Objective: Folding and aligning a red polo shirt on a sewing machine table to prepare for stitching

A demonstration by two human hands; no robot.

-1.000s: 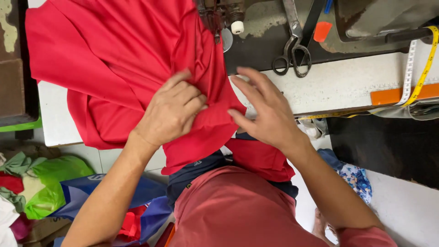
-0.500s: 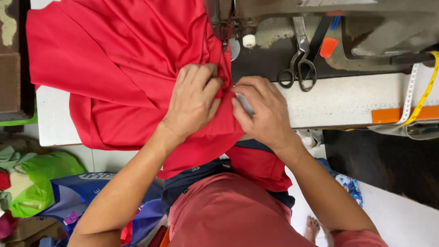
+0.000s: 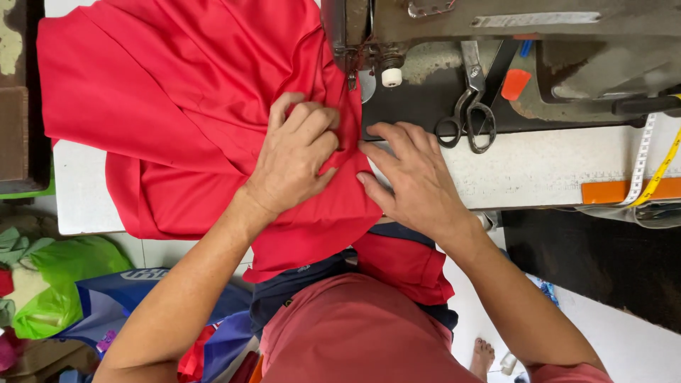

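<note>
The left hand (image 3: 294, 159) is laid palm down on the red fabric (image 3: 191, 106), with the fingers curled and a fold of the cloth pinched under the fingertips, just below the needle area of the sewing machine (image 3: 496, 42). The right hand (image 3: 418, 177) is placed just beside it, flat and with the fingers spread; its fingertips are pressed on the edge of the same fabric, and its outer part is rested on the bench (image 3: 539, 170). Both forearms are stretched forward from the body and come close together at the cloth. The fabric is spread to the left over the bench, and its lower edge hangs over the front rim. Scissors (image 3: 468, 117) are seen near the right hand, on the machine bed. A measuring tape (image 3: 656, 167) lies at the far right.
</note>
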